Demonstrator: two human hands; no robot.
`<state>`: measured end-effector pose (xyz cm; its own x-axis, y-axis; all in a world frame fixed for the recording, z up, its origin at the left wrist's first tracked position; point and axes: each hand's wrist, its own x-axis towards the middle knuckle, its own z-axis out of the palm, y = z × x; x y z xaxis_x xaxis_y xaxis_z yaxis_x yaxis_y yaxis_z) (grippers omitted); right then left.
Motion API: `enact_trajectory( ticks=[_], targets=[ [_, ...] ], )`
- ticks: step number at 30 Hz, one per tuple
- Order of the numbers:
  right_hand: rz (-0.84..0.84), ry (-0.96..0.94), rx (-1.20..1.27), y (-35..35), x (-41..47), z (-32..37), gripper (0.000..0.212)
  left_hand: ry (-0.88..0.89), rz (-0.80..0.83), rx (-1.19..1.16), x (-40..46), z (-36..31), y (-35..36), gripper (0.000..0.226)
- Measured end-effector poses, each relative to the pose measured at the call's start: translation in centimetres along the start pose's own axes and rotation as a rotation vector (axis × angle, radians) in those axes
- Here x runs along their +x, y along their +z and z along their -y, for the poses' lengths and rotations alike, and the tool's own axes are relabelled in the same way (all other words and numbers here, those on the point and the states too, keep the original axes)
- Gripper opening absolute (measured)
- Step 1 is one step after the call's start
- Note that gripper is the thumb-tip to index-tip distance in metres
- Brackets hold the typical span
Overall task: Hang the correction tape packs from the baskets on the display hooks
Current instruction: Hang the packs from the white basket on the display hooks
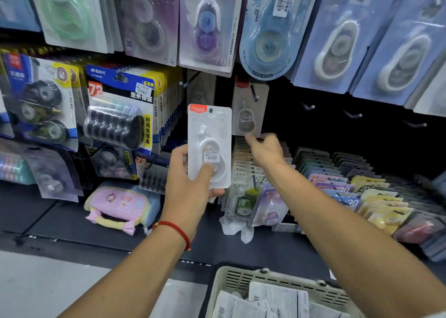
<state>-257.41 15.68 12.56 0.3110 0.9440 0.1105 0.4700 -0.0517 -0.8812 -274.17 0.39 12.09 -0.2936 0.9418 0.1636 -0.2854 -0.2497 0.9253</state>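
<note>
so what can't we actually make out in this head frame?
- Right hand: motion-blurred; whether its fingers touch the hung grey pack is unclear.
- White pack in the left hand: label print too small to read.
- Basket: cut off by the bottom edge; pack count unknown.
- Top-row packs: cropped by the upper edge, blurred.

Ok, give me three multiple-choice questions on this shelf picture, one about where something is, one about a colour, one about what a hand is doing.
1. Where is the basket?
A. bottom of the view, below the arms
B. hung on a hook
C. on the top row

2. What colour is the wrist cord?
A. green
B. red
C. white

3. What is the left hand doing?
A. hanging open
B. resting on the basket
C. holding a white pack

Answers: 1 A, it sits at the lower edge with packs inside; 2 B, a red loop on the left wrist; 3 C, fingers and thumb grip the pack's lower part.
</note>
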Motion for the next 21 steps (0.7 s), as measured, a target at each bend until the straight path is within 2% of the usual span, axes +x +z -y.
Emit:
enact_trajectory(
  ticks=[2, 4, 6, 10, 16, 21],
  targets=[
    [0.151, -0.163, 0.172, -1.8, -3.7, 0.0, 0.026, 0.015, 0.065, 0.005, -0.1, 0.0, 0.3, 0.034],
    [0.349, -0.274, 0.32, -4.0, -7.2, 0.4, 0.025, 0.033, 0.133, 0.024, -0.4, -0.1, 0.6, 0.038],
    [0.466, -0.348, 0.342, -6.0, -9.9, 0.9, 0.024, 0.048, 0.209, 0.052, -0.6, -0.2, 0.9, 0.04],
    [0.413, -0.352, 0.307, -7.9, -11.5, 0.9, 0.024, 0.047, 0.292, 0.072, -1.1, -0.4, 2.0, 0.046],
    [0.319, -0.317, 0.327, -8.6, -11.1, 1.7, 0.018, 0.025, 0.251, 0.024, -1.4, -0.5, 2.8, 0.054],
    [0.27, -0.285, 0.366, -8.0, -10.6, 2.7, 0.019, 0.031, 0.207, 0.007, -1.2, -1.2, 3.1, 0.05]
  ],
)
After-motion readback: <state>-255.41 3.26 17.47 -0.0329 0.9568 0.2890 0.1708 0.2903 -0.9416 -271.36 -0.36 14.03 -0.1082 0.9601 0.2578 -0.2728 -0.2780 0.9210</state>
